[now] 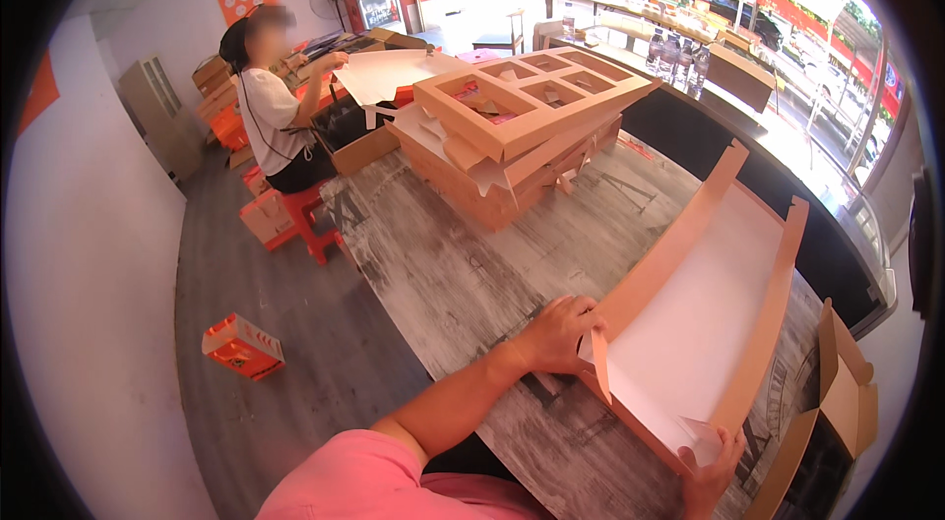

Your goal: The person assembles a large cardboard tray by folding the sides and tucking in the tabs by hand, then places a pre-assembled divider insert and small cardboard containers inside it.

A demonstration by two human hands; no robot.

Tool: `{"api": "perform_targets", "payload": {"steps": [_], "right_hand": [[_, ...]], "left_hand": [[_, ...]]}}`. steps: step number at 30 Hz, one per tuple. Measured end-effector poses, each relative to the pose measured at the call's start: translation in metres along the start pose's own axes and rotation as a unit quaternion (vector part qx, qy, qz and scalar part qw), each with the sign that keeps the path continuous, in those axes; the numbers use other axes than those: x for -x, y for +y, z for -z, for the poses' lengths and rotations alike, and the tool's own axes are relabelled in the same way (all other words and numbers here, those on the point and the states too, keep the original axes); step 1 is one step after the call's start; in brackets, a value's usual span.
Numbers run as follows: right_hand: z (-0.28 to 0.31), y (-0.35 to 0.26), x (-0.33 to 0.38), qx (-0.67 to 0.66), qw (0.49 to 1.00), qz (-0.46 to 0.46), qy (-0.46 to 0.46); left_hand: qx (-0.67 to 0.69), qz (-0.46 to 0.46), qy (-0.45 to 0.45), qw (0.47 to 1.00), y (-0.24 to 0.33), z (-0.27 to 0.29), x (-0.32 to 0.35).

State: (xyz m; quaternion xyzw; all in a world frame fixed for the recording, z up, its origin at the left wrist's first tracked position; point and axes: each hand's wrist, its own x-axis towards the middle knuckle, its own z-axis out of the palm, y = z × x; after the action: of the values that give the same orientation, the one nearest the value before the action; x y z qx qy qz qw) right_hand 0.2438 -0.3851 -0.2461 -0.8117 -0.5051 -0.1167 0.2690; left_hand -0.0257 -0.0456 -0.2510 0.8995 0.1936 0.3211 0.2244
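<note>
A long cardboard box, brown on its folded-up sides and white inside, lies at a slant on the grey wood-patterned table. My left hand grips its near left corner, with the thumb and fingers at an upright flap. At the near right corner, my right hand has its fingers curled over the wall beside a small folded flap. The long side walls stand up, and their far ends stick out beyond the white base.
Beyond the box, cardboard trays with square windows are stacked on the table. An open carton stands at the right edge. At the far left, a person on a red stool handles a white sheet. An orange box sits on the floor.
</note>
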Motion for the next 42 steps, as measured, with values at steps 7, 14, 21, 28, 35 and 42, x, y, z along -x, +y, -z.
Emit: {"api": "perform_targets", "payload": {"steps": [7,14,21,28,35,42], "right_hand": [[0.014,-0.029,-0.012,-0.104,0.989,-0.101,-0.027],[0.022,-0.029,-0.013,-0.069,0.990,-0.063,-0.105],[0.021,-0.037,-0.016,-0.046,0.993,-0.049,-0.101],[0.025,-0.044,-0.021,-0.073,0.988,-0.085,-0.107],[0.024,-0.031,-0.018,0.039,0.998,-0.022,-0.048],[0.048,-0.033,-0.040,0.105,0.983,0.058,-0.140]], "left_hand": [[-0.042,-0.037,0.023,0.998,0.009,0.004,-0.002],[-0.028,-0.048,0.020,0.998,0.020,0.012,-0.003],[-0.036,-0.025,-0.096,0.994,0.011,0.010,-0.001],[-0.056,-0.033,-0.107,0.992,0.015,0.018,-0.005],[-0.110,-0.078,-0.054,0.989,0.004,0.003,-0.018],[-0.154,-0.194,-0.110,0.963,0.025,0.025,-0.039]]}}
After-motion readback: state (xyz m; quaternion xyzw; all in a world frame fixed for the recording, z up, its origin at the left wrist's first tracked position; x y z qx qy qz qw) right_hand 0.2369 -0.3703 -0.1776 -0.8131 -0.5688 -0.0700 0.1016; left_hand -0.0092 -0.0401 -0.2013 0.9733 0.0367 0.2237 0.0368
